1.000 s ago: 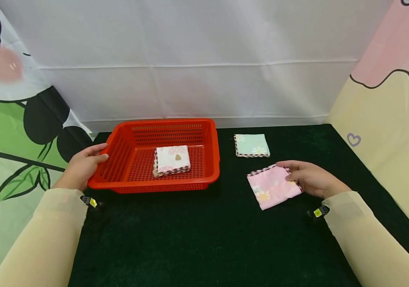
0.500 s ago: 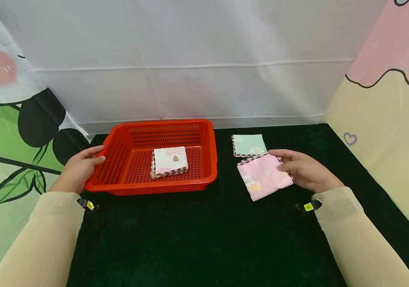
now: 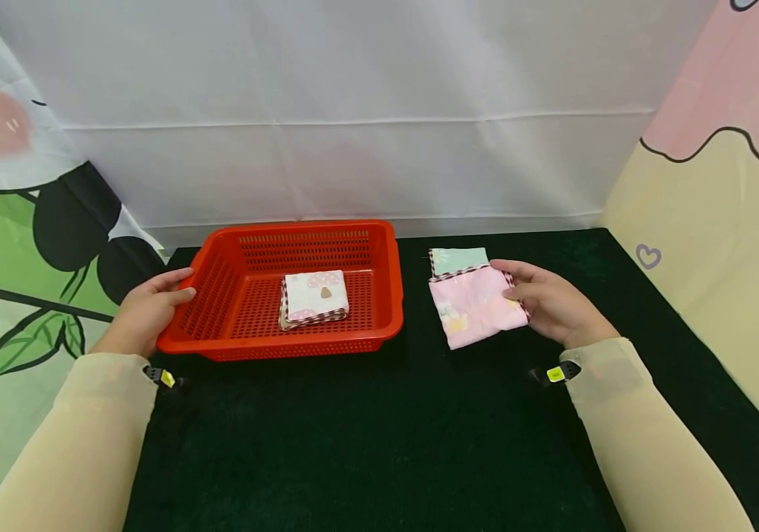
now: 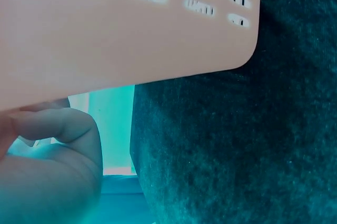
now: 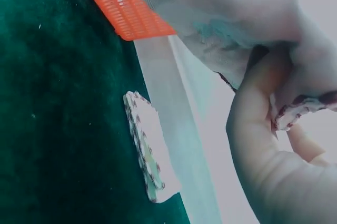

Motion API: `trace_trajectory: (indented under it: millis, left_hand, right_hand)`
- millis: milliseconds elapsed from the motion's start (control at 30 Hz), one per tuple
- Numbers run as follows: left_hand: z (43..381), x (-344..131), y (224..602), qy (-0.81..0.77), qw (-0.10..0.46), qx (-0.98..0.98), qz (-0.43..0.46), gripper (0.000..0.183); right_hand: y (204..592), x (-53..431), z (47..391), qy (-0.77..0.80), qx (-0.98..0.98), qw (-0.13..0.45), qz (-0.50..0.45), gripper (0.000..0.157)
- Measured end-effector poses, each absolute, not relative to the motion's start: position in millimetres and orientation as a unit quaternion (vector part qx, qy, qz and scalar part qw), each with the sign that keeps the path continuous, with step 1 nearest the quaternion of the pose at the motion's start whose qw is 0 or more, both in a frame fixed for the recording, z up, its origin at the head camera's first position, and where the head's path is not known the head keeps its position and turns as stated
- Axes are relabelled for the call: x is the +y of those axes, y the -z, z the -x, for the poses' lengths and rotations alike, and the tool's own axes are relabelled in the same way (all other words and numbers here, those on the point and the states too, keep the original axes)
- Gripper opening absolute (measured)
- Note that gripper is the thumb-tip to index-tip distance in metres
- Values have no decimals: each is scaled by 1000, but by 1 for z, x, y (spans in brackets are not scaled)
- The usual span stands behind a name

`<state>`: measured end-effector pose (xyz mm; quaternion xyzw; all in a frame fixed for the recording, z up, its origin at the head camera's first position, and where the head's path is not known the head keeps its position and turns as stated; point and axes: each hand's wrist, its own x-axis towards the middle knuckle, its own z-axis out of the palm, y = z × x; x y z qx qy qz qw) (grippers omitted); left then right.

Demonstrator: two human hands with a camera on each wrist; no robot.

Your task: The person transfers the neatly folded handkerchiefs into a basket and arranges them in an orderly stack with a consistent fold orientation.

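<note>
My left hand [image 3: 146, 314] grips the left rim of a red perforated plastic basket [image 3: 286, 349], thumb bent at the edge in the left wrist view. Inside the basket lies a folded white handkerchief [image 3: 315, 295] with a checked border. On the right, my right hand [image 3: 559, 304] pinches the right edge of a folded pink handkerchief [image 3: 475, 309] with flowers, between thumb and fingers. The right wrist view shows this pink cloth raised above the table. It partly covers a folded mint-green handkerchief [image 3: 454, 258] in the head view; that one lies flat on the table.
The table wears a dark green cloth [image 3: 352, 443]. Behind it hangs a white curtain [image 3: 379, 170], right beyond the basket's far rim. Printed drapes close in the left and right sides.
My right hand has carried the pink handkerchief left and farther back, so it now overlaps the mint-green one from my viewpoint. My left hand stays at the basket rim.
</note>
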<state>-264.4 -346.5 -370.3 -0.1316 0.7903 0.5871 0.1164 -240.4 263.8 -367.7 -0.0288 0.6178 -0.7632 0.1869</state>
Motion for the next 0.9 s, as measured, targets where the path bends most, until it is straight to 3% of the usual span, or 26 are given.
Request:
trace_trajectory:
  millis: [333, 900]
  left_hand:
    - [264, -344, 368, -583, 115, 794, 131, 64]
    - [265, -347, 372, -576, 111, 800, 127, 65]
  right_hand:
    - [346, 243, 254, 794, 583, 164, 48, 59]
    - [317, 185, 273, 791, 590, 148, 72, 58]
